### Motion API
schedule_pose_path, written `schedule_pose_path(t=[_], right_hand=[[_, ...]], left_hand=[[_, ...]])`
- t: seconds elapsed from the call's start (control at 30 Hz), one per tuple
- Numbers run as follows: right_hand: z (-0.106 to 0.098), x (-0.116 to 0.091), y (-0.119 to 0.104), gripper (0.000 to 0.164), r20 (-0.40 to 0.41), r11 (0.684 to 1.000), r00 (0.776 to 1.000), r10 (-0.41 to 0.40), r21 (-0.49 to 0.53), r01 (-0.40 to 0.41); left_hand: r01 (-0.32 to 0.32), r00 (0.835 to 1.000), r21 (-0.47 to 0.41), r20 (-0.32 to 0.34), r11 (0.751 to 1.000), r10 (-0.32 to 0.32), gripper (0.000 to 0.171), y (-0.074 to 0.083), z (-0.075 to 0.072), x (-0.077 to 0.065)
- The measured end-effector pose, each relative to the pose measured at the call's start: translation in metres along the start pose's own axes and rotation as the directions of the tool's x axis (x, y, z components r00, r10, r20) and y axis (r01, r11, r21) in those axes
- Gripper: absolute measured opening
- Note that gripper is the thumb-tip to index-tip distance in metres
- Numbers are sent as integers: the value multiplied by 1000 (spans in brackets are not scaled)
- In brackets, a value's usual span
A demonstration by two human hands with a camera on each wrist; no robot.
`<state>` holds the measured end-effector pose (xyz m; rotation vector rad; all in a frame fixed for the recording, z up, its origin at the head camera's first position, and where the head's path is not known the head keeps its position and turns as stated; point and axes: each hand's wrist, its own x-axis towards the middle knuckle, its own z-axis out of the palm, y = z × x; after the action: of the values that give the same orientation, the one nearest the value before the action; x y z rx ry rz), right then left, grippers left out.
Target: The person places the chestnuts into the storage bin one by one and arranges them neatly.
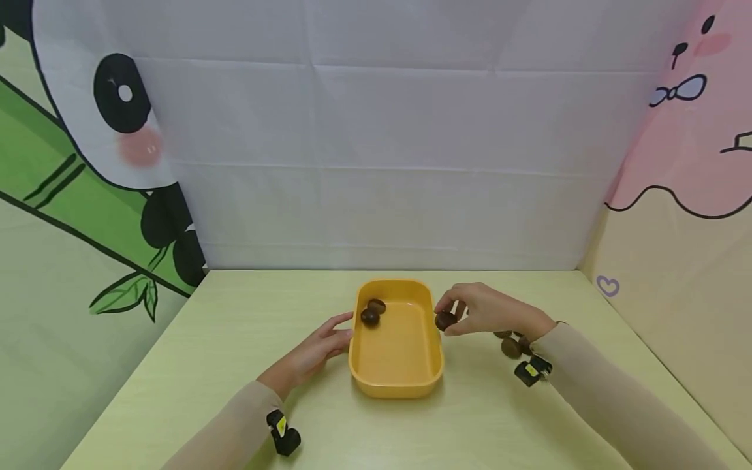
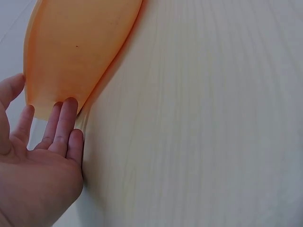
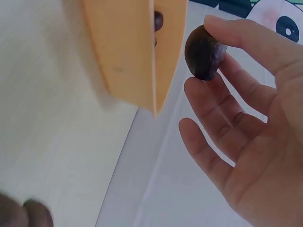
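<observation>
Head: right grip (image 1: 484, 310) pinches nut (image 1: 444, 320) by tray (image 1: 396, 359) | left grip (image 1: 316, 352) relaxed alongside | loading, seemingly | next needs inward carry, release!

On my head feed, I have plain beige long sleeves: the left sleeve (image 1: 226, 427) at seven o'clock, the right sleeve (image 1: 617, 391) at four. The left wrist unit (image 1: 286, 442), also at seven, is black with a rounded end and a yellow patch (image 1: 281, 426). The right wrist unit (image 1: 523, 376), at four, looks boxier, likewise black and yellow-marked.
</observation>
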<state>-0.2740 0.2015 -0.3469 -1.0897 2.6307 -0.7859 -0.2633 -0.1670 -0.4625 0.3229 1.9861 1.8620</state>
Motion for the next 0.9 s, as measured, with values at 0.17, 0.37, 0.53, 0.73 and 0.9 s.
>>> schedule_pose_path(t=[0.17,0.37,0.53,0.73,0.9], right_hand=[[8,35,-13,36,39,997,998,-46,60,43],[21,72,-26,36,87,998,996,-25,65,19],[33,95,-33,33,123,999,992,1,49,-7],[51,119,-34,32,156,1000,988,-11,-19,14],[65,131,-31,33,175,1000,984,17,-22,-14]], left_hand=[[-8,1000,0,0,1000,8,64,0,-1,0],[-11,1000,7,2,1000,11,64,0,-2,0],[-13,1000,10,-1,1000,13,64,1,-1,0],[-1,1000,3,-4,1000,1,63,3,-1,-1],[-3,1000,11,6,1000,3,63,2,-1,-1]])
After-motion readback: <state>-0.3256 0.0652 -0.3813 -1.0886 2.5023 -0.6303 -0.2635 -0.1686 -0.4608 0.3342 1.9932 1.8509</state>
